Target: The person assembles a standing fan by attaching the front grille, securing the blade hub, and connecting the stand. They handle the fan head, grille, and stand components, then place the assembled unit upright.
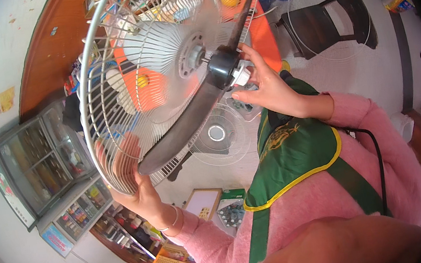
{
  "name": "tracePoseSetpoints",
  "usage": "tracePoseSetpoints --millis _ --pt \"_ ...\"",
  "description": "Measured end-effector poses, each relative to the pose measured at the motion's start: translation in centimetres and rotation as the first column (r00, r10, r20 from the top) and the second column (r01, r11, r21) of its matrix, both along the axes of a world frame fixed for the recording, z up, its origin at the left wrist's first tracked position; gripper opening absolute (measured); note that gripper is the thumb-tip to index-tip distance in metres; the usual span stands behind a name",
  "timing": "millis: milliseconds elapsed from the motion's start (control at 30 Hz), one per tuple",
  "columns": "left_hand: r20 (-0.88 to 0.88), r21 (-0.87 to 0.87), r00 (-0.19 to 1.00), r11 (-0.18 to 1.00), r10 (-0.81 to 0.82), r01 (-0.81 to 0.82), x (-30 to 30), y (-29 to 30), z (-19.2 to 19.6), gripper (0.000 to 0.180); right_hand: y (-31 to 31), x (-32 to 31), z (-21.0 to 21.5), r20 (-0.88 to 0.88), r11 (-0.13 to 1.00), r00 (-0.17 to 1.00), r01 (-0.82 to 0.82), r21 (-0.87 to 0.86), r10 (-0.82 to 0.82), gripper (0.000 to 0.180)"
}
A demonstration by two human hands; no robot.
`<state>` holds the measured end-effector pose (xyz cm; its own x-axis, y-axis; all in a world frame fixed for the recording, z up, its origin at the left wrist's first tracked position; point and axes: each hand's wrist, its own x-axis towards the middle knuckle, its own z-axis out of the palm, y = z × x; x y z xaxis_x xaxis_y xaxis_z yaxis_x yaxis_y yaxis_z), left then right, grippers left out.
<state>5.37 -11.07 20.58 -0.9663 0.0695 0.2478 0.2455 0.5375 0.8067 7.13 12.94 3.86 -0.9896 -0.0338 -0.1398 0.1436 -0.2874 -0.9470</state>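
White wire cage (99, 88), held up near the picture's eleven o'clock, front open. Left hand (140, 187) clasps its rim at seven o'clock, fingers behind the wires. Right hand (271, 85) curls about a white knob (241, 75) at four o'clock on the black hub (221, 67); firm pinch or loose touch, cannot tell. Progress, judged: blade (183, 125) in line with the motor face (191, 59), bare shaft (206, 60) between, so not fully seated. Also undone: round guard (215, 133) lies apart, six o'clock of hub. Cage top cut off; knob's inside hidden; guard's support unclear.
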Motion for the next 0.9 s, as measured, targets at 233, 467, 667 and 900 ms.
tracePoseSetpoints --millis 233,467,667,900 --pt "-0.369 0.144 0.916 0.983 0.158 -0.111 0.4 -1.8 -2.0 0.067 -0.9 0.1 -2.1 -0.159 0.992 0.980 0.123 0.022 -0.118 0.076" --pt "-0.540 0.189 0.816 0.974 0.207 -0.122 6.3 3.6 -16.6 0.041 -1.0 -0.7 -3.1 -0.195 0.984 0.966 0.177 0.018 -0.170 0.072" --pt "0.153 0.532 0.984 0.847 -0.088 -0.007 -0.2 7.9 -22.1 0.073 -0.8 -0.6 -3.1 -0.129 0.980 0.975 0.189 0.054 -0.181 0.072" --pt "0.091 0.621 0.977 0.778 -0.192 0.095 -1.7 9.6 -20.6 0.056 -1.3 0.3 -3.0 -0.182 0.928 0.935 0.334 0.164 -0.304 0.051"
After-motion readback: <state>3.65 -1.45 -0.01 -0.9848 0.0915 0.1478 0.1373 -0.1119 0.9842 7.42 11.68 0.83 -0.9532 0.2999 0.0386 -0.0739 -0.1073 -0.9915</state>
